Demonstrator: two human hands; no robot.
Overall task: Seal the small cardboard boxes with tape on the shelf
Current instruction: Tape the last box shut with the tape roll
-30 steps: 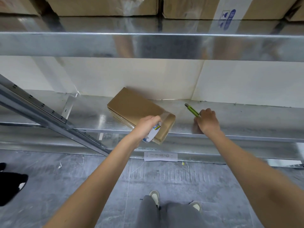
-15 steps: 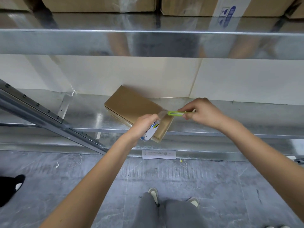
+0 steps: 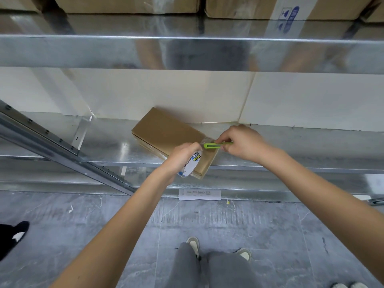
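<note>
A small brown cardboard box [image 3: 166,132] lies at an angle on the metal shelf [image 3: 104,150], its near end overhanging the front edge. My left hand [image 3: 180,159] grips a roll of clear tape [image 3: 191,165] against the box's near end. A strip of clear tape runs from the roll up over the box corner. My right hand [image 3: 243,144] holds a green utility knife [image 3: 216,145], its tip pointing left at that strip, close to my left fingers.
Large cardboard boxes [image 3: 128,5] stand on the upper shelf. A slanted metal brace [image 3: 60,146] crosses the left side. A paper label [image 3: 200,194] hangs under the shelf. My shoes [image 3: 193,244] are on the grey floor; a person's black shoe [image 3: 12,235] is at left.
My right hand picked the green knife up off the shelf and brought it left to the tape strip at the box. My left hand stayed on the tape roll.
</note>
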